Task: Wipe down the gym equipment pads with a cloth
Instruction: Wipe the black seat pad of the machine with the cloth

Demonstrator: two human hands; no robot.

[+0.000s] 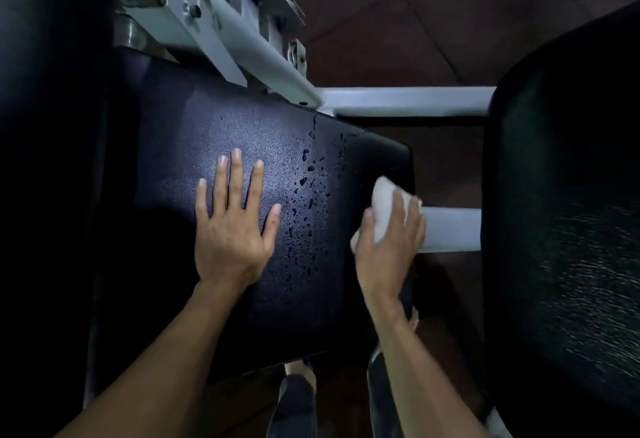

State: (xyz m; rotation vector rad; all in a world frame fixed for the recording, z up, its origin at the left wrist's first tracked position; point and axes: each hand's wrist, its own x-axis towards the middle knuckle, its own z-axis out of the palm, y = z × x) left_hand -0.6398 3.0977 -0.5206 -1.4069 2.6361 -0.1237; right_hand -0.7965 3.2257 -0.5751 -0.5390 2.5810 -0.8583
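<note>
A dark padded seat [194,132] of a gym machine fills the middle of the view. Water droplets [306,195] speckle its right part. My left hand [232,226] lies flat on the pad with fingers spread and straight. My right hand [389,240] grips a white cloth [382,209] at the pad's right edge, its fingers curled over the wad.
A white metal frame [249,42] runs behind the pad, with white crossbars [408,105] leading right to a second dark pad [568,195]. Another dark pad [45,126] stands at the left. My feet [298,382] show below on the brown floor.
</note>
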